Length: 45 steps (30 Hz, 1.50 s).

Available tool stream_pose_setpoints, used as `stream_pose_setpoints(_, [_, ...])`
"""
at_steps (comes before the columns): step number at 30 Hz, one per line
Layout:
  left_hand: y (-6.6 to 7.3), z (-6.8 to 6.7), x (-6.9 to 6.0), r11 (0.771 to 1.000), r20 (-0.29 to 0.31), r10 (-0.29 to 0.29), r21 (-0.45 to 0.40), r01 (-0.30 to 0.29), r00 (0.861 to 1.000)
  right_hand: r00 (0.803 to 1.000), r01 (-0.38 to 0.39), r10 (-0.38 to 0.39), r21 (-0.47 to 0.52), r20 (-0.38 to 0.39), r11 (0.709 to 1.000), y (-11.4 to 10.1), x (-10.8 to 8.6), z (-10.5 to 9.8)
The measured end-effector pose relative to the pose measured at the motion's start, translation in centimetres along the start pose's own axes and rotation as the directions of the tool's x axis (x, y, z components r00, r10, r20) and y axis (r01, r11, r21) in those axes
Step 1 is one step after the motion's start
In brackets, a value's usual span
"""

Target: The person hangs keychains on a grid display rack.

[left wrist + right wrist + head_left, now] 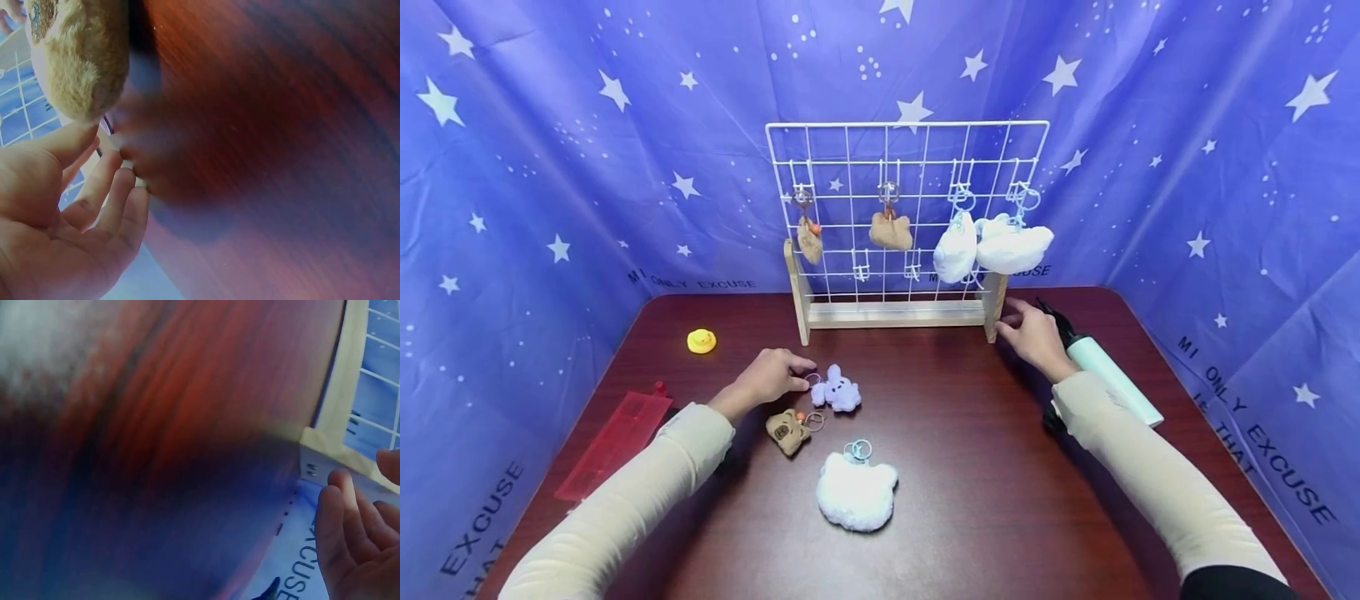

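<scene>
Currently left hand (pixel 767 375) beside lavender plush keychain (pixel 838 390), lower centre of frame, cannot tell if pinching; right hand (pixel 1033 337) loosely spread near wooden rack leg (pixel 994 308), right of centre.

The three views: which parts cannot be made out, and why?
Brown plush: left wrist view, cut off by the top edge.
Right hand: right wrist view, thumb cut off by the right edge.
Left hand: head view, contact with the purple ring too small to tell.
Black object: head view, largely hidden by the right sleeve.
</scene>
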<state>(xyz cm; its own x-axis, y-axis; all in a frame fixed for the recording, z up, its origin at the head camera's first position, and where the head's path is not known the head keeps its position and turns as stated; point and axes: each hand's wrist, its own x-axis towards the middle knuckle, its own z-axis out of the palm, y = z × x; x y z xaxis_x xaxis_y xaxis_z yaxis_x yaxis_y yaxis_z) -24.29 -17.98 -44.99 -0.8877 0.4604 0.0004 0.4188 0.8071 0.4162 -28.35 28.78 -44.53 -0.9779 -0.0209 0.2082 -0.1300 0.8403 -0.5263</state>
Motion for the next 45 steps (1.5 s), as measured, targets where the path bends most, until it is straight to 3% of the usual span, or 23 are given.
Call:
stream_pose_setpoints(6, [0.3, 0.0, 0.1, 1.0, 0.031, 0.0, 0.017, -0.001, 1.0, 1.0, 0.009, -0.008, -0.038, 0.026, 0.999, 0.5, 0.6, 0.5])
stream_pose_setpoints(17, [0.2, 0.2, 0.3, 0.999, 0.034, 0.004, 0.054, -0.006, 0.999, 1.0, 0.0, 0.0, -0.054, -0.001, 0.999, 0.6, 1.2, 1.0])
stream_pose_setpoints(24, [0.2, 0.3, 0.4, 0.999, 0.033, -0.007, 0.046, 0.005, 0.999, 1.0, -0.01, 0.012, -0.064, 0.02, 0.998, 0.4, 1.4, 0.9])
stream_pose_setpoints(33, [0.2, 0.3, 0.5, 0.997, 0.031, 0.022, 0.073, -0.024, 0.999, 1.0, 0.016, -0.014, -0.092, 0.022, 0.996, 0.7, 1.2, 1.0])
stream_pose_setpoints(45, [0.2, 0.5, 0.1, 1.0, -0.005, -0.013, -0.009, 0.013, 1.0, 1.0, 0.014, -0.012, -0.084, 0.018, 0.996, 0.6, 1.2, 0.9])
